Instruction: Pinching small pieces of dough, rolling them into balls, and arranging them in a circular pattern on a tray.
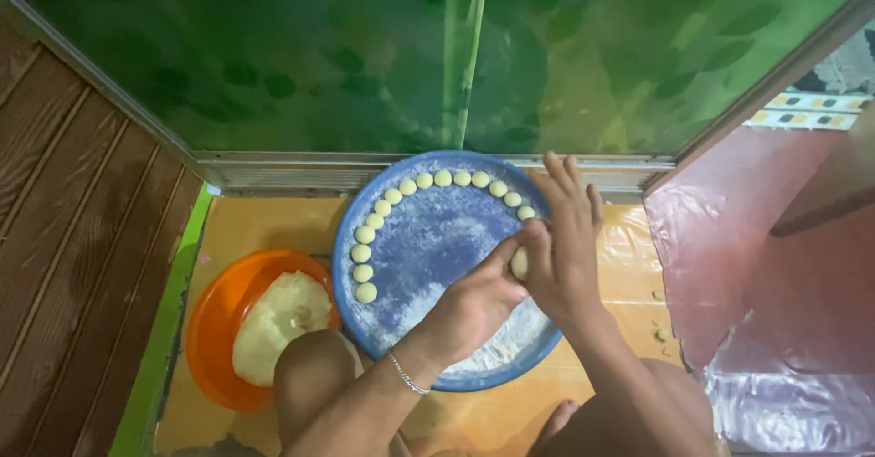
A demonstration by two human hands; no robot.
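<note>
- Left of the blue tray (pixel 428 238), well apart from the hands, wooden planks (pixel 64 238) run along the floor, with a green strip (pixel 159 348) between them and the orange mat (pixel 246 229).
- Just beside the tray's left rim sits an orange bowl (pixel 214 329) holding a large lump of pale dough (pixel 278 325); going by its size, much of the dough seems not yet portioned.
- On the tray itself, a row of small dough balls (pixel 437 179) follows the left and far rim in an arc, from the lower left round to the upper right. By my count about fourteen are done; the near and right rim is bare, so the ring looks roughly half filled.
- The tray's floor is dusted with flour (pixel 497 348), thickest toward its near edge.
- Over the tray's right side, the left hand (pixel 469 302) is curled, its fingers pressed against a small dough ball (pixel 519 262) from the left.
- Touching that same ball from the right, the right hand (pixel 565 247) cups it, its other fingers held straight and close together, pointing at the far rim. The ball sits between the two hands above the tray's right rim, just below the arc's last ball.
- Right of the tray lies pink plastic sheeting (pixel 775 311).
</note>
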